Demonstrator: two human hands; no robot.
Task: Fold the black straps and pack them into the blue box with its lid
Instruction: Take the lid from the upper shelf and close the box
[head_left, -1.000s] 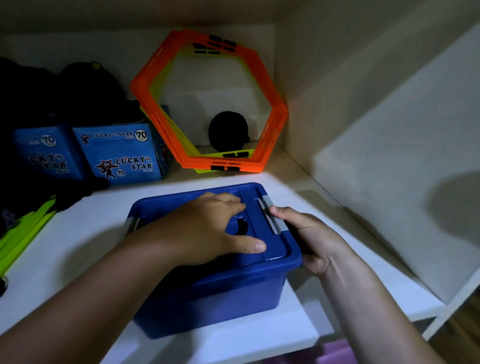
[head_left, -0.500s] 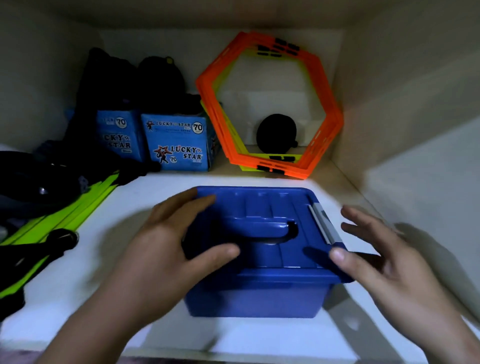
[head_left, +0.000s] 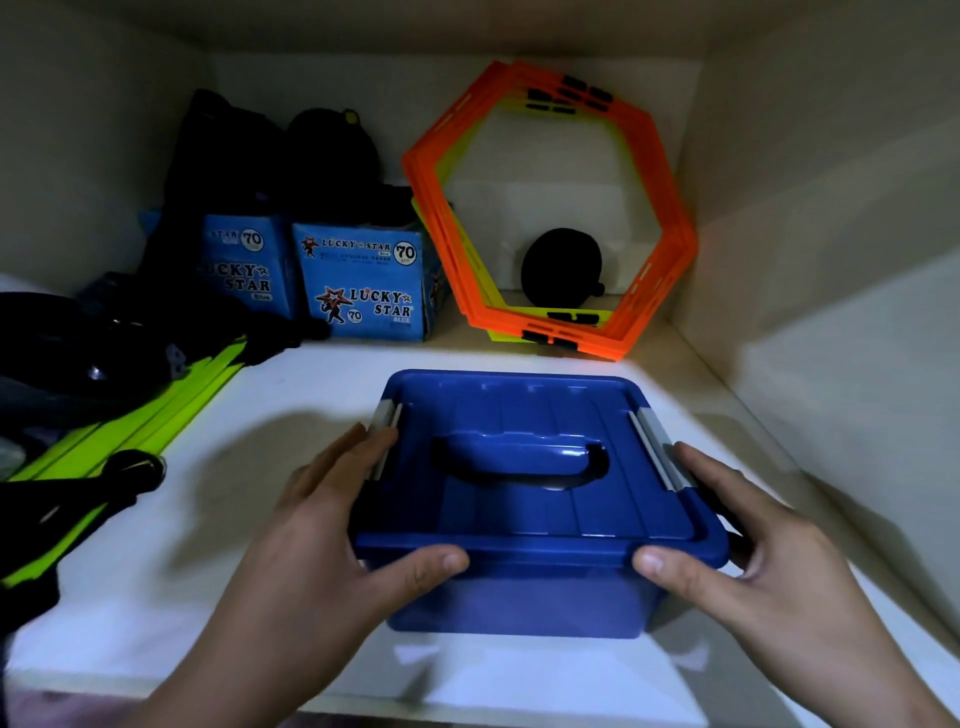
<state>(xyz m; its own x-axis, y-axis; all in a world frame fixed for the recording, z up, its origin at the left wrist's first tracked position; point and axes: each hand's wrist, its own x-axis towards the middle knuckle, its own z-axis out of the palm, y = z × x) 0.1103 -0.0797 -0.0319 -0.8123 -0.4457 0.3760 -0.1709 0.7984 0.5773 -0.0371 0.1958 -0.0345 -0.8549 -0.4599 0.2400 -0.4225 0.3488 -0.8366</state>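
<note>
Box status: blue box (head_left: 519, 603) sits centre to lower centre of the frame on the white shelf (head_left: 270, 405). Lid (head_left: 519, 525) is on top and covers it fully. Carry handle (head_left: 519, 460) lies flat in the lid's recess. Left latch (head_left: 385, 415) and right latch (head_left: 658, 447), both grey, sit on the lid's side edges; can't tell if they're snapped down.

Left hand (head_left: 332, 535) grasps the box's left side. Its thumb lies on the lid's front lip, and its fingers (head_left: 358, 452) wrap along the left wall with the tips beside the left latch. Right hand (head_left: 753, 545) mirrors this on the right side: thumb on the front lip, fingers (head_left: 711, 475) curled along the right wall just under the right latch. Both hands touch the box; motion blur on both.

Behind it, upper centre-right: orange hexagon frames (head_left: 434, 218) stacked upright against the back wall. A yellow-green frame (head_left: 519, 312) is sandwiched in the stack. A black round object (head_left: 561, 267) shows through the opening. Left of those: two blue Lucky Star cartons (head_left: 363, 286) side by side, dark bags (head_left: 234, 156) above and behind them. Left edge: neon-green strips (head_left: 156, 415) lie flat on the shelf, with black gear (head_left: 62, 338) over them, too dark to identify.
</note>
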